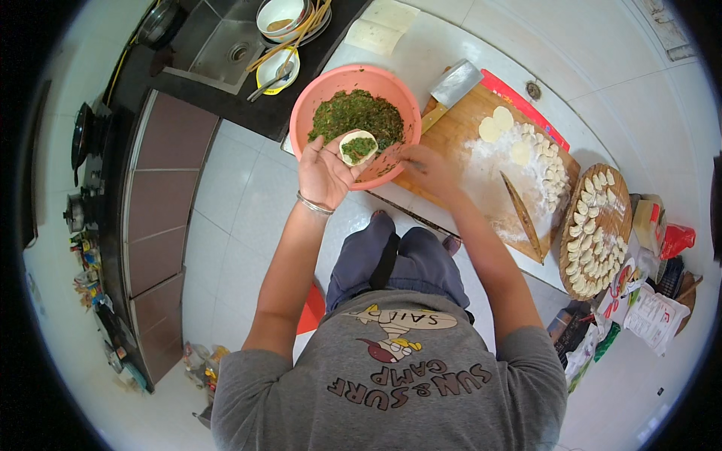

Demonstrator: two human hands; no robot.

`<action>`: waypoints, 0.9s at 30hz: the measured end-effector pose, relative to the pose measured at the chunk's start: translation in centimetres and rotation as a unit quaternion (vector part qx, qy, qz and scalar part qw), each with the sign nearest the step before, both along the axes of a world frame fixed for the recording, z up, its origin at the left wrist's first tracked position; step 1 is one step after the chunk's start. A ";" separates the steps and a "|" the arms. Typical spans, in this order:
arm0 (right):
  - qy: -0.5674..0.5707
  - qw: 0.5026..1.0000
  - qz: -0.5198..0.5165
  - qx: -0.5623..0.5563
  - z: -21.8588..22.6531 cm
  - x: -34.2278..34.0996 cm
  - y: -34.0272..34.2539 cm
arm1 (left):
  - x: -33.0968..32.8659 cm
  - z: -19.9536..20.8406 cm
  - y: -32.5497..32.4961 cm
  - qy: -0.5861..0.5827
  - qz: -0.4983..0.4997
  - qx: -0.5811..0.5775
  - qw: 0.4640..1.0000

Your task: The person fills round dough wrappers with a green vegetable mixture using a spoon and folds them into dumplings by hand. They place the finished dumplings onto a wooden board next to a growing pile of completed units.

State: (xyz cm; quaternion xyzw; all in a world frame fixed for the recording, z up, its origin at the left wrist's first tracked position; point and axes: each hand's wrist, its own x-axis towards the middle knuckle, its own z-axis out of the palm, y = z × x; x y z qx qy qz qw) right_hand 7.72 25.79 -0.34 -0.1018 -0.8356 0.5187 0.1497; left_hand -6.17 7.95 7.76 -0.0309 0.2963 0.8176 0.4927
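My left hand (322, 174) is palm up over the near left rim of a pink bowl (301, 101), with a round dumpling wrapper (346, 140) resting on its fingers. A mound of chopped green filling (360, 149) lies in the middle of that wrapper, which is unfolded. More of the same green mixture (355, 113) fills much of the bowl. Just beside the bowl's right rim is my right hand (426, 170), smeared by motion; whether its fingers hold anything does not show.
Right of the bowl, a floury wooden board (466, 124) carries flat wrappers (496, 124), dough pieces (555, 177) and a tapered rolling pin (522, 214). A cleaver (455, 84) lies across its far left corner. Dumplings (590, 240) cover a round board farther right. Bowls and chopsticks (301, 34) stand by the sink.
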 end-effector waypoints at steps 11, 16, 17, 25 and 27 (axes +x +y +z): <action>0.071 0.978 -0.124 0.151 5.0 6.3 1.5 | 5.6 5.1 3.6 0.010 -0.098 0.023 0.995; 0.176 0.958 -0.109 0.198 13.9 13.1 3.5 | 11.3 7.1 7.9 -0.014 -0.169 0.040 0.985; 0.177 0.955 -0.097 0.218 14.9 14.7 3.8 | 12.8 7.5 8.7 -0.015 -0.186 0.033 0.982; 0.163 0.900 -0.146 0.376 17.3 28.1 8.5 | 25.4 8.8 16.2 0.029 -0.303 0.045 0.952; 0.164 0.893 -0.160 0.388 17.7 31.4 9.7 | 28.6 9.0 18.0 0.090 -0.320 0.009 0.943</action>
